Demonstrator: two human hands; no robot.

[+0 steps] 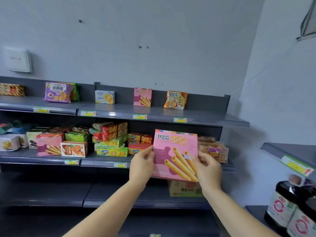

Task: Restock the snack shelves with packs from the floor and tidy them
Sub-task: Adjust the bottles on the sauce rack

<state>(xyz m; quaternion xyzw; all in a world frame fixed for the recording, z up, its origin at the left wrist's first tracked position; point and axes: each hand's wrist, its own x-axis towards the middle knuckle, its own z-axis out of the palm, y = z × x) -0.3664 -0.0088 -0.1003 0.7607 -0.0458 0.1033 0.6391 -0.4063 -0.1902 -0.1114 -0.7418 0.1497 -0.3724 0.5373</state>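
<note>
both hands, left [142, 162] and right [207, 165], are clamped on the pink egg-roll box [175, 154], held upright before the middle shelf [106, 159]. you're mid-restock, i'd say; next probably lift it beside the matching box [142, 97] on the top shelf [153, 113].

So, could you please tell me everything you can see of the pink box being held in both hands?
The pink box is a flat, cardboard-looking carton printed with golden rolled wafers, white characters and a darker purple-pink shape. It is upright, face to the camera, slightly tilted, held in front of the middle shelf. The left hand grips its left edge, the right hand its right.
</note>
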